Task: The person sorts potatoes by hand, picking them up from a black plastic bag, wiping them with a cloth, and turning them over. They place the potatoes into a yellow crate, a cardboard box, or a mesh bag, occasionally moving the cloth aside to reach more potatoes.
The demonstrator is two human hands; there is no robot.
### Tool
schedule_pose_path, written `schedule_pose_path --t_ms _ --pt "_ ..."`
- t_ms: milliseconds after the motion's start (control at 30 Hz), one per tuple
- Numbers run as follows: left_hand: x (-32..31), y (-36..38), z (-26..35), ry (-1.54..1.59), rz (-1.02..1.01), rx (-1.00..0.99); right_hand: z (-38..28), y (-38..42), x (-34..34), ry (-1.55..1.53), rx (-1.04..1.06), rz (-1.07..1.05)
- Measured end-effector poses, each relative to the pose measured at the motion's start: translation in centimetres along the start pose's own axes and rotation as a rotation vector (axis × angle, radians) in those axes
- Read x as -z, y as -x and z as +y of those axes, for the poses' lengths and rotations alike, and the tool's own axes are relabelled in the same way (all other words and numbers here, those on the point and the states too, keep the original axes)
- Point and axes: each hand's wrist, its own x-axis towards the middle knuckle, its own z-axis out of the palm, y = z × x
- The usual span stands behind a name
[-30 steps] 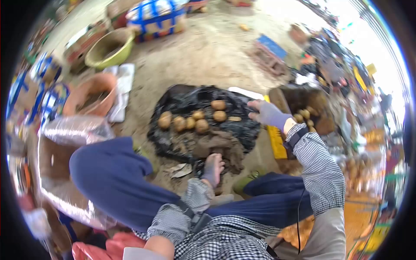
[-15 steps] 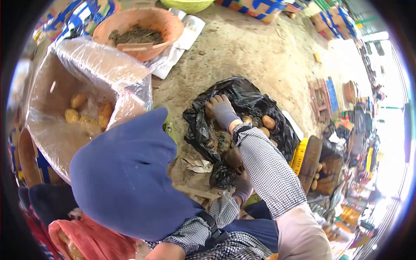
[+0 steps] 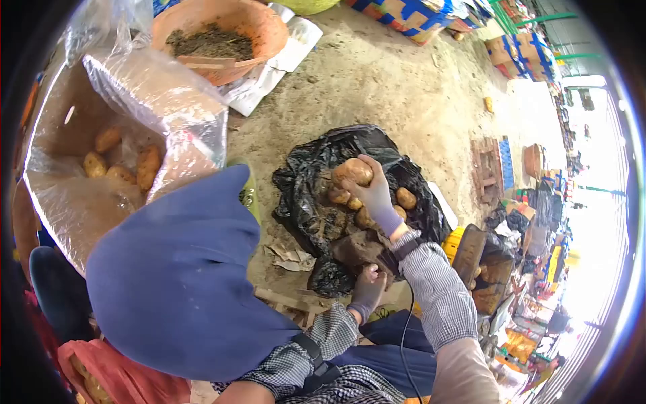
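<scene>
My right hand [image 3: 374, 195], in a grey glove with bare fingertips, grips a large potato [image 3: 352, 172] above the black plastic bag [image 3: 336, 143]. Several smaller potatoes [image 3: 406, 198] lie in the opened bag, along with loose soil and debris. Lower down, my left hand [image 3: 369, 288], gloved the same way, has its fingers curled at the edge of a dark brown cloth-like piece [image 3: 358, 248] and appears to pinch it. Part of those fingers is hidden.
On the left stands a plastic-lined box [image 3: 195, 101] with several potatoes inside. Behind it is an orange basin [image 3: 272, 40] of soil. Blue fabric [image 3: 168, 269] blocks the lower left. A yellow crate [image 3: 454, 241] and dark container [image 3: 469, 256] stand at right.
My right hand has taken up a large potato from the bag and lifted it. My left hand stays low by the brown piece. The view has shifted slightly.
</scene>
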Motion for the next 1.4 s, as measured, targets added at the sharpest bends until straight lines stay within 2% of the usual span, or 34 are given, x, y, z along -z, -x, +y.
schedule_pose_path --t_ms 33,133,200,233,300,333,367,400,433,533,567,633,700,767,833,900,967,1033,1067,1100,1167,1233,1267,1300,1333,1367,1400 --pt "0.4 0.0 0.8 -0.060 -0.018 -0.035 -0.4 1.6 1.2 -0.114 0.055 0.039" --pt "0.6 0.4 2.3 0.090 -0.057 -0.006 -4.4 7.6 5.6 -0.110 0.105 0.127" --pt "1.0 0.1 2.2 0.161 -0.121 0.003 -7.6 11.9 7.6 -0.564 -0.044 0.134" --pt "1.2 0.0 2.9 0.253 -0.164 0.030 -7.6 13.8 8.6 -0.562 -0.044 0.170" --pt "0.9 3.0 8.0 0.526 -0.099 0.168 -7.5 17.4 10.3 -0.421 0.058 0.257" --pt "0.9 3.9 10.0 0.502 -0.120 0.173 -7.8 19.2 10.9 -0.310 0.099 0.300" --pt "1.0 4.6 11.6 0.593 -0.221 0.147 -8.0 20.7 11.5 -0.312 0.095 0.331" --pt "1.2 5.0 12.2 0.686 -0.320 0.123 -8.2 22.2 12.2 -0.164 0.153 0.349" --pt "1.8 5.1 12.0 0.661 -0.334 0.130 -8.5 23.7 12.7 -0.016 0.207 0.364" --pt "1.9 5.7 12.0 0.547 -0.578 -0.012 -8.3 26.4 13.0 -0.203 0.145 0.444" --pt "1.5 6.1 11.7 0.524 -0.604 -0.009 -7.7 27.1 13.2 -0.272 0.126 0.482" --pt "1.2 6.5 10.5 0.561 -0.576 0.047 -7.6 28.1 13.6 -0.367 0.106 0.550" --pt "1.8 5.6 9.0 0.534 -0.589 0.084 -8.2 28.8 14.3 -0.597 0.063 0.636" --pt "2.3 5.0 8.3 0.560 -0.529 0.118 -8.3 29.4 15.2 -0.643 0.131 0.726" --pt "2.8 4.1 7.6 0.596 -0.543 0.125 -8.8 30.4 17.0 -0.816 0.158 0.766" --pt "3.2 3.4 7.0 0.562 -0.601 0.107 -9.2 31.5 19.3 -0.969 0.261 0.912" --pt "4.0 2.3 6.1 0.539 -0.584 0.168 -8.7 33.5 21.9 -1.219 0.505 1.007" --pt "4.8 -0.1 4.8 0.482 -0.650 0.192 -9.1 36.4 26.0 -1.292 0.688 1.064" --pt "4.4 -0.1 4.7 0.444 -0.577 0.228 -11.4 38.3 27.6 -1.305 0.669 1.178" --pt "3.9 0.2 5.0 0.413 -0.488 0.248 -11.7 40.3 29.4 -1.255 0.734 1.201" --pt "3.0 1.5 5.0 0.377 -0.429 0.239 -12.9 44.5 32.0 -1.172 0.764 1.371" --pt "3.4 2.3 4.8 0.409 -0.713 0.248 -12.9 47.3 33.2 -0.951 0.931 1.376" --pt "3.2 2.8 4.7 0.356 -0.659 0.277 -12.8 48.6 33.4 -0.949 0.881 1.336" --pt "3.0 2.7 4.3 0.504 -1.010 0.306 -12.2 49.0 33.2 -1.098 0.782 1.414" --pt "3.0 2.0 3.2 0.464 -0.774 0.286 -11.3 49.4 32.6 -1.090 0.802 1.223" --pt "2.9 3.5 4.0 0.455 -0.762 0.258 -11.4 48.3 31.7 -1.087 0.711 1.224" --pt "2.7 5.2 4.7 0.335 -0.556 0.215 -11.4 46.8 30.0 -1.179 0.623 1.221"
